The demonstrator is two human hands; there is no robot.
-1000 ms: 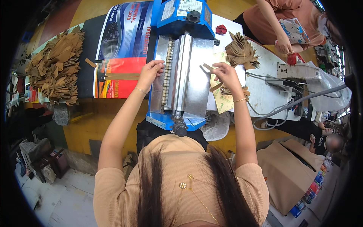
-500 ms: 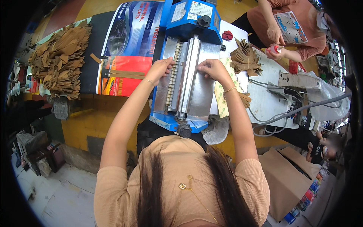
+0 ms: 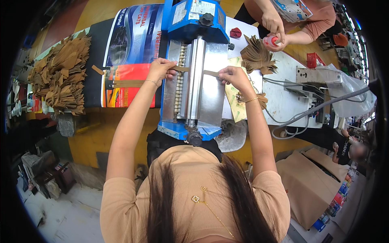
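A narrow brown strip (image 3: 211, 73), looking like leather, runs crosswise through a blue-framed roller machine (image 3: 220, 34). It passes at the shiny metal roller (image 3: 196, 87), with a length showing on either side. My left hand (image 3: 160, 71) pinches its left end beside the row of brass-coloured rings (image 3: 178, 93). Over the metal plate's right edge, my right hand (image 3: 235, 77) grips the other end between thumb and fingers. More brown strips (image 3: 129, 83) lie on the red and blue printed sheet (image 3: 135, 40), left of my left hand.
A large heap of brown pieces (image 3: 60, 73) covers the far left of the table. Fanned brown bundles (image 3: 259, 56) lie to the right, near a grey cable (image 3: 320, 105). Across the table, another person's hands (image 3: 275, 34) hold a small red-capped container (image 3: 270, 41).
My hands have moved apart, and the strip now shows stretched between them across the roller. The whole view has shifted slightly. The other person's hands appear further left.
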